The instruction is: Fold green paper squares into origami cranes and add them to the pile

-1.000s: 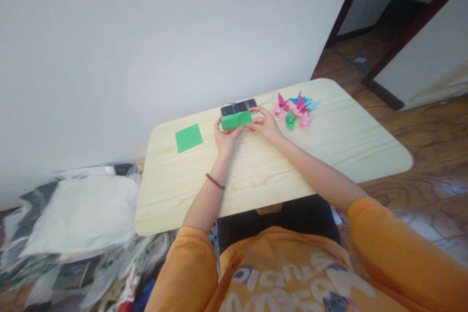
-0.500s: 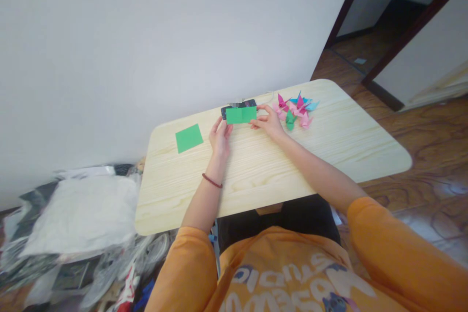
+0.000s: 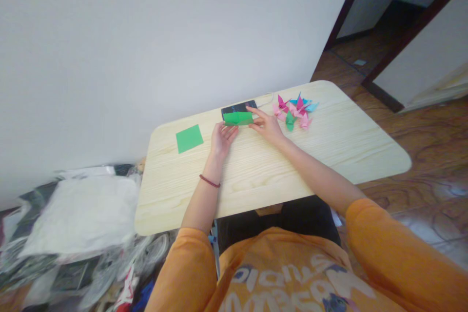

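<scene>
The table (image 3: 278,170) has a pale wood-grain top with rounded corners, and its far long edge runs along a plain white wall (image 3: 175,34). To the right of the table there is a brown wood-patterned floor (image 3: 435,141), and beyond its far right corner a doorway with a dark frame (image 3: 384,96). To the left of the table, and lower than its top, lie a large white bundle (image 3: 84,214) and clear plastic bags (image 3: 106,273), of which I cannot tell the contents.

Close to the far edge of the table, about its middle, lies a dark phone (image 3: 236,108), from which a white cable (image 3: 266,102) leads to the right. The folded green paper (image 3: 238,118) is above the far middle of the table and covers the near part of the phone from view. The right hand (image 3: 269,127) holds the right end of this paper in a narrow pinch, with its index finger stretched over the phone. The left hand (image 3: 221,141) has its fingers loosely curled at the paper's left end; how firmly it grips, I cannot tell. On the left part of the table a green square sheet (image 3: 189,139) lies flat. On the far right part, near the right hand, pink, blue and green paper cranes (image 3: 300,106) sit in a tight group.
</scene>
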Demonstrator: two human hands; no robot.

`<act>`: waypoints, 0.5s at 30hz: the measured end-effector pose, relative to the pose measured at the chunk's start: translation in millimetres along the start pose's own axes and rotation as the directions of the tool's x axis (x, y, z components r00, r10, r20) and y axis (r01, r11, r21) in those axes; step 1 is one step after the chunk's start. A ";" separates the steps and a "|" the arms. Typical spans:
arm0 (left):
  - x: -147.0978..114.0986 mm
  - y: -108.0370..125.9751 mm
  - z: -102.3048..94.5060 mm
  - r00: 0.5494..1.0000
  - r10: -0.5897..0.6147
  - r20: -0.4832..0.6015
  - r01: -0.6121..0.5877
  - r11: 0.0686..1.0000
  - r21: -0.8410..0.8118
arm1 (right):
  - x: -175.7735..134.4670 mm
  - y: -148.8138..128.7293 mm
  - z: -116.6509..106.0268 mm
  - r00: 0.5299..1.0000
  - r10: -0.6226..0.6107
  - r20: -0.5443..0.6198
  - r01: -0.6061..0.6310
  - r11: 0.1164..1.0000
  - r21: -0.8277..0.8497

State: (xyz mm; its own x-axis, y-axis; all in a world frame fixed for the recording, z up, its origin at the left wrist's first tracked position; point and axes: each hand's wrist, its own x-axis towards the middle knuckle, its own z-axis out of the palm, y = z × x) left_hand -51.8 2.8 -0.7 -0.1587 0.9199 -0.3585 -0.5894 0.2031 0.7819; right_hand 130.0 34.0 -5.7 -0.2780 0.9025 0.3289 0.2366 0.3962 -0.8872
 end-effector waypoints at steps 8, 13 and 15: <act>9.2 -10.1 -4.7 0.987 0.143 -0.076 -0.132 0.982 0.132 | -4.1 -2.6 -0.2 0.977 -0.121 0.176 0.153 0.971 -0.182; 16.3 -14.8 -13.4 0.952 0.298 -0.072 -0.271 0.927 0.259 | -3.9 -2.6 1.9 0.935 -0.286 0.211 0.333 0.912 -0.239; 17.4 -14.9 -15.6 0.946 0.322 -0.037 -0.299 0.911 0.284 | -2.9 0.0 2.2 0.925 -0.307 0.224 0.359 0.899 -0.252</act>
State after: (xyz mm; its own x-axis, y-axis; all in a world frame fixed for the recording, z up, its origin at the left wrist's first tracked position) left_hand -58.1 10.5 -26.5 -0.3693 0.9231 -0.1068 -0.2649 0.0056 0.9643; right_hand 128.8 31.0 -7.4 -0.5387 0.6755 0.5035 0.3477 0.7226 -0.5974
